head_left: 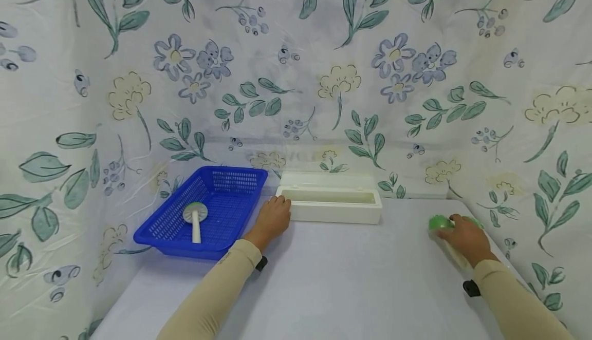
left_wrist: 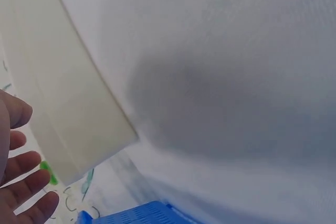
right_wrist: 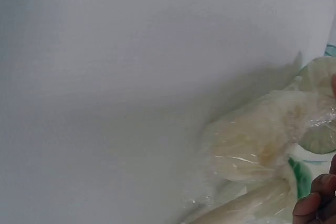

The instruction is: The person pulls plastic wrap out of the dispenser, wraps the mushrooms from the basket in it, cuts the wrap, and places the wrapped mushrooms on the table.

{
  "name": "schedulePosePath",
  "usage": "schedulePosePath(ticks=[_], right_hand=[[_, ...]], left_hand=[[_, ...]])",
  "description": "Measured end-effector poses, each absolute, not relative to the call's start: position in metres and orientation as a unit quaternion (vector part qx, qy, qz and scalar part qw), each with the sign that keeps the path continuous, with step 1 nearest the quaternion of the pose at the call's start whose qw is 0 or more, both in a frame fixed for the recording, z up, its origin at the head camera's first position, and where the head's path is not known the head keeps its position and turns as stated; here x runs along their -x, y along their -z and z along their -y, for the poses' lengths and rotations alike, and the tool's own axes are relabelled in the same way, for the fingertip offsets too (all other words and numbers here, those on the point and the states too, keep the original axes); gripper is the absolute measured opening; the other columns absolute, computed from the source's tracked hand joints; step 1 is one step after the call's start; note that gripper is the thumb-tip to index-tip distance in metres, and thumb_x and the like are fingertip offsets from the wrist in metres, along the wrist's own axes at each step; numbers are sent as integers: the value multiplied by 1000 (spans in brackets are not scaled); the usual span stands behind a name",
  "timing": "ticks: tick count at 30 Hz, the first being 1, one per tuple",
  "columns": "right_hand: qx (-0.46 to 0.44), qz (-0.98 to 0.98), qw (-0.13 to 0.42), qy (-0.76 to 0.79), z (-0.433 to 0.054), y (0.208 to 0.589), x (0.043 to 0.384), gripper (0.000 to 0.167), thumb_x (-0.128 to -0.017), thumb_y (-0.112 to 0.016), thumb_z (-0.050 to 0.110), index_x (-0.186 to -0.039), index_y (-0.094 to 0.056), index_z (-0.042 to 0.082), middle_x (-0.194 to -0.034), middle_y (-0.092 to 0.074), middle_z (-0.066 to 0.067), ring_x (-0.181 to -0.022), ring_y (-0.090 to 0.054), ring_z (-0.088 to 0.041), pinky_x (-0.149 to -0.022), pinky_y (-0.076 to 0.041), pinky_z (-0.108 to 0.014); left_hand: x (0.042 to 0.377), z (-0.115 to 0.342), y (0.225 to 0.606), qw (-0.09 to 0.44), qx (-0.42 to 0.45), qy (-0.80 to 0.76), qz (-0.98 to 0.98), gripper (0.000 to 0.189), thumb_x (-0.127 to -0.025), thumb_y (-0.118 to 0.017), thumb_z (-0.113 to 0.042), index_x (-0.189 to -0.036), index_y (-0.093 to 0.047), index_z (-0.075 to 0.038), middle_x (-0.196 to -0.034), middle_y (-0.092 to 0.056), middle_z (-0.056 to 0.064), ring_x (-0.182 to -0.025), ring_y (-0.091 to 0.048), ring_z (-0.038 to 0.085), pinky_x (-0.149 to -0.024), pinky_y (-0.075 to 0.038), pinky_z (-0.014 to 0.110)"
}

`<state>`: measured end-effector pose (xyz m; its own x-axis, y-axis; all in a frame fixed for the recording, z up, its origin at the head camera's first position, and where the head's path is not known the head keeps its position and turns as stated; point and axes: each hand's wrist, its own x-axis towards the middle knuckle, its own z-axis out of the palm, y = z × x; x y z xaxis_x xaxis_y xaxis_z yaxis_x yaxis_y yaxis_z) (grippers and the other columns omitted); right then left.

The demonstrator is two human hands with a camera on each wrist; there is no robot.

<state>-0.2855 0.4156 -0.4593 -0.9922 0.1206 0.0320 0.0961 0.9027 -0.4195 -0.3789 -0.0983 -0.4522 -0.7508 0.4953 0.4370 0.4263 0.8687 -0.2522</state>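
My left hand (head_left: 273,218) is at the left end of a long white box (head_left: 335,213), its fingers loosely bent at that end. In the left wrist view the fingers (left_wrist: 26,187) are spread beside the box (left_wrist: 68,93), with nothing held. At the far right of the table my right hand (head_left: 466,237) grips a clear-plastic-wrapped bundle with a glossy, rounded green end (head_left: 440,222). Up close, the wrapped bundle (right_wrist: 252,140) has cream stem-like parts and pale green, scalloped ends. The right fingertips (right_wrist: 310,205) curl near it; the palm is outside that view.
A blue mesh basket (head_left: 162,227) stands on the left of the white table (head_left: 351,278). In it lies a white-handled tool (head_left: 196,227) with a round, green-edged head. The box's lid (head_left: 328,180) is raised at the back. A floral sheet (head_left: 296,73) hangs behind the table.
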Motion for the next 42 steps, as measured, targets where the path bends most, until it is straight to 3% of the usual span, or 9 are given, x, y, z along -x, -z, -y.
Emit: schedulePosePath(ticks=[3,7,12,21,31,36,42], right_hand=[[38,977,39,-205,-412,458,293,82,-87,-65,49,-136,-38,-12,-130,-40,-39,-115,-42,-57,-91,-38,-65],[4,980,65,-188,-405,459,303,71,-86,-71,36,-131,-44,-12,-120,-48,-33,-106,-51,-51,-85,-43,-61],[-31,981,72,-177,-390,453,310,51,-81,-72,17,-121,-55,-9,-105,-57,-23,-94,-57,-41,-77,-46,-55],[-51,982,85,-163,-347,433,334,35,-90,-67,22,-111,-65,-5,-107,-60,-21,-97,-58,-40,-84,-46,-54],[-80,974,52,-204,-300,415,366,38,-96,-61,20,-130,-59,0,-133,-55,-22,-126,-45,-43,-102,-35,-58],[-148,963,54,-218,-281,417,380,40,-97,-60,20,-133,-58,1,-132,-56,-21,-125,-47,-44,-102,-32,-61],[-170,963,43,-204,-265,424,389,40,-97,-60,20,-133,-58,4,-130,-59,-17,-123,-50,-41,-99,-39,-56]], left_hand=[[381,100,448,266,259,-56,927,22,-88,-69,-16,-102,-63,-1,-92,-58,13,-82,-58,29,-67,-50,41],[383,101,441,278,275,-51,919,20,-88,-70,-14,-101,-64,0,-90,-60,14,-80,-60,30,-66,-51,41],[384,101,427,244,284,-53,926,20,-90,-69,-15,-103,-64,-1,-91,-59,14,-83,-60,29,-71,-52,40],[398,93,397,145,281,-77,946,20,-96,-61,-18,-111,-66,-5,-101,-63,10,-93,-60,26,-82,-50,40],[416,90,395,81,319,-78,941,25,-97,-61,-19,-120,-66,-9,-110,-64,6,-106,-59,25,-90,-48,39],[425,91,402,39,315,-72,946,32,-99,-57,-17,-130,-61,-9,-124,-60,8,-119,-54,27,-100,-42,42],[428,92,409,-11,300,-15,954,32,-102,-50,-10,-131,-61,-10,-130,-60,7,-125,-51,25,-107,-34,40]])
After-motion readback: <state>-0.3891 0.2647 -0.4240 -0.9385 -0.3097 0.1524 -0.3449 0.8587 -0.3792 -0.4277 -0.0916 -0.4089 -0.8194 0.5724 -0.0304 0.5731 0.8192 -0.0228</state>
